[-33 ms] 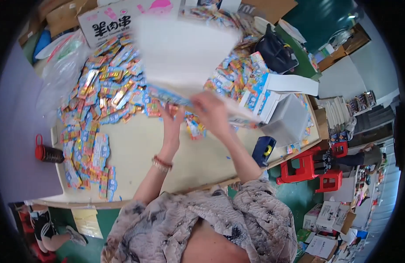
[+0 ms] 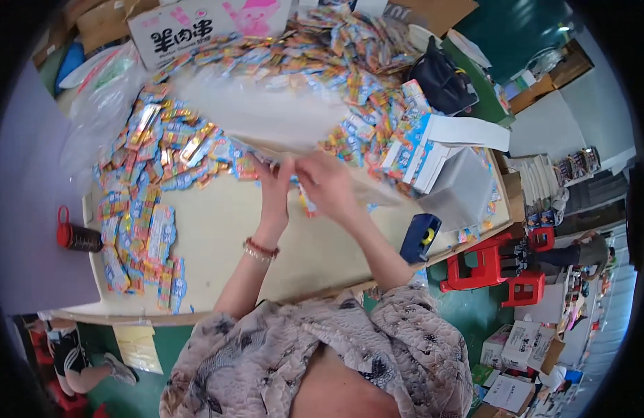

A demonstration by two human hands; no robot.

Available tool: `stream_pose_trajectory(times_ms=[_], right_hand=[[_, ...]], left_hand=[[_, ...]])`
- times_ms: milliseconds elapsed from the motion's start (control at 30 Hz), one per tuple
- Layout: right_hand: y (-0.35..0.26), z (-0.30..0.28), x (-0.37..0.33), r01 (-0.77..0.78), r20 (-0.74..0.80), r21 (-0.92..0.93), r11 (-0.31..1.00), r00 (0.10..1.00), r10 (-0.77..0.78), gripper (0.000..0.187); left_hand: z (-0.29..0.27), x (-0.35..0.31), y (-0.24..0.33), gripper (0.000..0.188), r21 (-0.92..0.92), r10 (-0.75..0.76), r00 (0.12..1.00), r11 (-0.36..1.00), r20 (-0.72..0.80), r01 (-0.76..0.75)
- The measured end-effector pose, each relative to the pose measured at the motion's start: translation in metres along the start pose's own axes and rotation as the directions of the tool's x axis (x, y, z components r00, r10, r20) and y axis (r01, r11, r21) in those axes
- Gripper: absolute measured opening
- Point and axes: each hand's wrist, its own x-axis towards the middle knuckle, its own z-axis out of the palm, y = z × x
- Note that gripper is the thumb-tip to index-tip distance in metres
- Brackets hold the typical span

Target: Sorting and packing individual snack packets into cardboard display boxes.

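A large white cardboard sheet (image 2: pixel 266 111), smeared by motion, slants over the pile in front of me. Its near edge meets both hands, and a pale flap (image 2: pixel 374 190) of it reaches right. My left hand (image 2: pixel 272 191) is closed on that near edge, thumb up. Close beside it, my right hand (image 2: pixel 329 187) pinches the edge with bent fingers. Beneath and around the sheet lie many small colourful packets (image 2: pixel 189 143). A blue and white printed box (image 2: pixel 412 153), its flap raised, stands right of my hands, touching a translucent plastic bin (image 2: pixel 458 188).
A blue tape dispenser (image 2: pixel 419 238) sits at the table's right edge. At the left are a dark bottle with a red lid (image 2: pixel 78 235) and a clear plastic bag (image 2: pixel 102 115). A black bag (image 2: pixel 440 80) and a white carton (image 2: pixel 196 31) stand at the back.
The cardboard sheet has tipped lower and flatter, uncovering packets at the back. My right hand has shifted slightly left, closer to my left hand.
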Motion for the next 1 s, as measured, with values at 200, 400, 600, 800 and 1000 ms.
stream_pose_trajectory(times_ms=[200, 400, 600, 800, 1000], right_hand=[[-0.049, 0.015, -0.032, -0.126, 0.127, 0.104, 0.987, 0.986, 0.112, 0.030], [-0.037, 0.010, -0.052, -0.451, 0.191, -0.054, 0.891, 0.871, 0.453, 0.035], [-0.013, 0.035, -0.034, -0.316, 0.510, -0.100, 0.943, 0.798, 0.321, 0.030], [0.122, 0.038, -0.033, -0.490, 0.529, 0.126, 0.862, 0.768, 0.360, 0.035], [0.032, 0.064, 0.001, -0.432, 0.359, -0.306, 0.848, 0.773, 0.523, 0.018]], left_hand=[[-0.113, 0.029, -0.060, 0.026, 0.946, -0.127, 0.941, 0.129, 0.313, -0.297], [-0.088, -0.018, 0.038, 0.095, 0.268, -0.299, 0.954, 0.920, 0.014, 0.285], [-0.110, -0.028, 0.049, 0.061, 0.556, -0.333, 0.899, 0.822, 0.286, 0.127], [-0.147, -0.028, 0.103, 0.032, 0.941, -0.391, 0.902, 0.335, 0.180, -0.042], [-0.137, -0.036, 0.086, 0.047, 0.753, 0.291, 0.777, -0.571, 0.558, -0.327]])
